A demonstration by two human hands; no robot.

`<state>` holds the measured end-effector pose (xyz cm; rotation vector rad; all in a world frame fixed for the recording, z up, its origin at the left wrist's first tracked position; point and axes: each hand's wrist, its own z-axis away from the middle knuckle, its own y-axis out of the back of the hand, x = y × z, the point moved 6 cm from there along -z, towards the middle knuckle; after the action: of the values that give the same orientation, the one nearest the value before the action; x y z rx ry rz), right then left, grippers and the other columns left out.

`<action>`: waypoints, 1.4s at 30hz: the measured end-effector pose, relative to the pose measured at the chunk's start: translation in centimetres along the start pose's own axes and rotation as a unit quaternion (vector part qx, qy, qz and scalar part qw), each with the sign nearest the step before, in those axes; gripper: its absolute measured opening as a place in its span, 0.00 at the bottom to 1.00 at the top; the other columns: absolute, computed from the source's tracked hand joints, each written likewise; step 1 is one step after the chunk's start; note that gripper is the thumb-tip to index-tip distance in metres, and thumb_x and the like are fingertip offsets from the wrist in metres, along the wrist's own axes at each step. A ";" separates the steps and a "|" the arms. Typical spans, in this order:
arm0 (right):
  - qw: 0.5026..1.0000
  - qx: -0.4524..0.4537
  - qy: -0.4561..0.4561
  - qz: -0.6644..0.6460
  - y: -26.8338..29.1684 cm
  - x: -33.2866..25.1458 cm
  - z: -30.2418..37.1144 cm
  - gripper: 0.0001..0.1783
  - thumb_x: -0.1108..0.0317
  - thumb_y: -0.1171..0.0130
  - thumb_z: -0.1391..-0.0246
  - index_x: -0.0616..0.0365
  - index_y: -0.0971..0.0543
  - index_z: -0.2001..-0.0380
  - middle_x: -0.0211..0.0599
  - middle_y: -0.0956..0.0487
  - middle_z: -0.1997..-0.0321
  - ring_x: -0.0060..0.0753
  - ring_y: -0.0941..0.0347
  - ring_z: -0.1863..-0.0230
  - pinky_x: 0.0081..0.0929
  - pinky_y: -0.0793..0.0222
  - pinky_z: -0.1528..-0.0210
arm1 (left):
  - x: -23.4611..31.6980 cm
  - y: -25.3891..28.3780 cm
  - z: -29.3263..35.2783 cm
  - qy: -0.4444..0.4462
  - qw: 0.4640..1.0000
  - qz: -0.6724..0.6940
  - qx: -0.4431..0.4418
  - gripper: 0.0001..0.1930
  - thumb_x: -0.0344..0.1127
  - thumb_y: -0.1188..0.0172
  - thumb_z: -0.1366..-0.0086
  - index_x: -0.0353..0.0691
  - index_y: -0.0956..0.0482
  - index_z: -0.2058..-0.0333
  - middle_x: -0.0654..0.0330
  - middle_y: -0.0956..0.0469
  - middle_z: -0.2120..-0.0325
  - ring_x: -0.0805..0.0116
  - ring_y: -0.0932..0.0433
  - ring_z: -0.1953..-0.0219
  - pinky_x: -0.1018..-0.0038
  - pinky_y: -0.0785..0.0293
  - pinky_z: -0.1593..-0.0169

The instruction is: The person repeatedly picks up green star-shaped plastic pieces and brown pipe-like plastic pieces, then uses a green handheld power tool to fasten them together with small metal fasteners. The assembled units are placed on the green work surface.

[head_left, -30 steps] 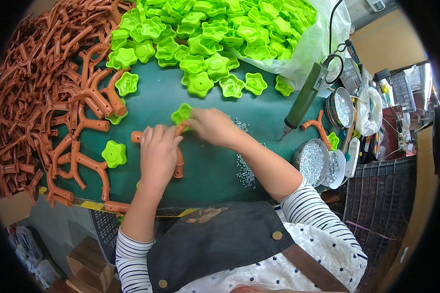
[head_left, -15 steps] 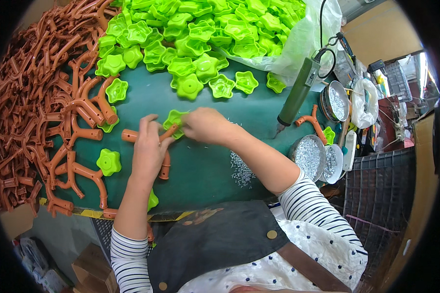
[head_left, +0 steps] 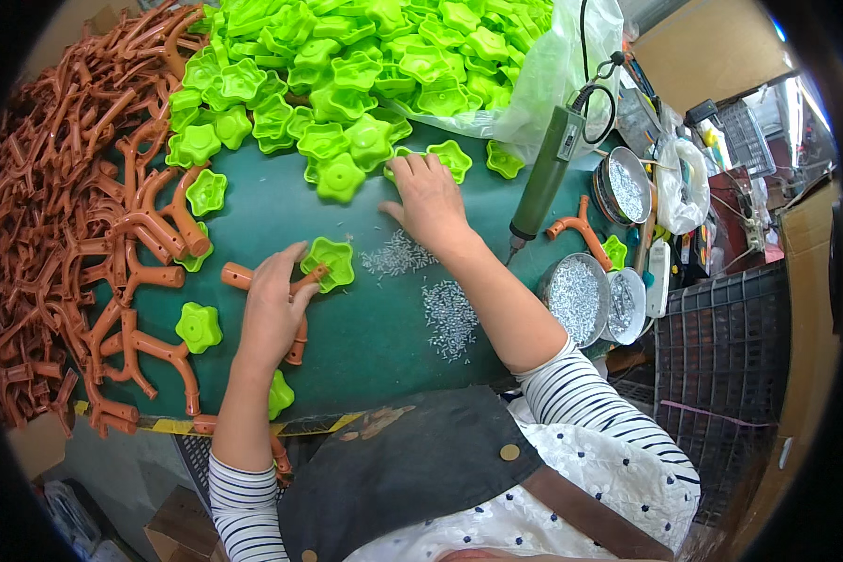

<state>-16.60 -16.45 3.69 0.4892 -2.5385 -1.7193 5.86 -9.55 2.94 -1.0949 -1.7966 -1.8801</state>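
Note:
My left hand point(head_left: 273, 298) is closed around a brown forked plastic branch point(head_left: 297, 348). One of the branch's ends meets a green star-shaped cup point(head_left: 340, 255), which rests tilted by my fingertips. Farther off, my right hand point(head_left: 431, 201) has its fingers stretched over another green star-shaped cup point(head_left: 400, 155), mostly hidden under them, with the thumb held apart. Loose small silver screws point(head_left: 398, 255) lie on the green table between my hands, and a second patch of screws point(head_left: 450, 318) lies nearer me.
Brown branches point(head_left: 56, 234) are heaped at the left, green cups point(head_left: 347, 70) at the back. A green electric screwdriver point(head_left: 543, 173) hangs at the right on a cord. Beside it stand a metal bowl of screws point(head_left: 576, 298), smaller bowls and a loose brown branch point(head_left: 585, 232).
My right hand has left the cup at my left hand and reached away to the cups at the back. The screw pile it covered now shows. The whole view has shifted slightly.

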 end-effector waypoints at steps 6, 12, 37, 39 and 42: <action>0.995 0.045 0.064 -0.062 -0.6 -4.5 -1.6 0.33 0.56 0.24 0.61 0.55 0.24 0.51 0.37 0.24 0.54 0.42 0.30 0.50 0.38 0.34 0.48 | 1.3 1.1 -0.3 -0.039 0.996 0.017 0.075 0.26 0.29 0.30 0.43 0.33 0.27 0.46 0.47 0.25 0.49 0.46 0.25 0.48 0.60 0.29 0.44; 0.994 0.027 0.102 0.002 -2.9 -6.0 -3.3 0.39 0.57 0.23 0.64 0.53 0.24 0.45 0.34 0.23 0.51 0.40 0.31 0.50 0.36 0.34 0.47 | 1.5 2.4 -0.6 0.000 0.995 0.019 0.102 0.19 0.28 0.37 0.36 0.33 0.26 0.47 0.47 0.23 0.50 0.51 0.23 0.47 0.64 0.30 0.42; 0.753 -0.308 0.020 -0.581 1.0 -7.6 3.3 0.36 0.63 0.25 0.50 0.59 0.31 0.42 0.43 0.25 0.45 0.40 0.23 0.47 0.38 0.26 0.47 | 4.2 3.4 1.3 -0.105 0.984 0.039 0.140 0.21 0.20 0.35 0.46 0.38 0.22 0.51 0.53 0.21 0.63 0.50 0.21 0.57 0.63 0.23 0.55; 0.869 -0.223 0.120 -0.425 1.7 -8.3 2.8 0.38 0.62 0.24 0.54 0.57 0.31 0.41 0.45 0.27 0.44 0.45 0.24 0.47 0.40 0.27 0.47 | 2.5 2.5 1.6 -0.046 0.989 -0.002 0.139 0.23 0.22 0.34 0.44 0.38 0.24 0.48 0.52 0.20 0.62 0.48 0.22 0.55 0.60 0.26 0.51; 0.921 -0.142 0.206 -0.298 0.9 -9.2 3.2 0.42 0.63 0.22 0.62 0.54 0.29 0.41 0.46 0.30 0.42 0.53 0.29 0.45 0.44 0.30 0.44 | 0.1 1.1 1.7 -0.019 0.993 -0.061 0.100 0.23 0.26 0.35 0.41 0.37 0.25 0.46 0.50 0.20 0.61 0.46 0.23 0.54 0.57 0.31 0.45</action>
<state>-8.76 -10.67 4.58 1.5304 -1.9081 -1.8323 7.08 -8.05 3.62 -0.9759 -2.0652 -1.7093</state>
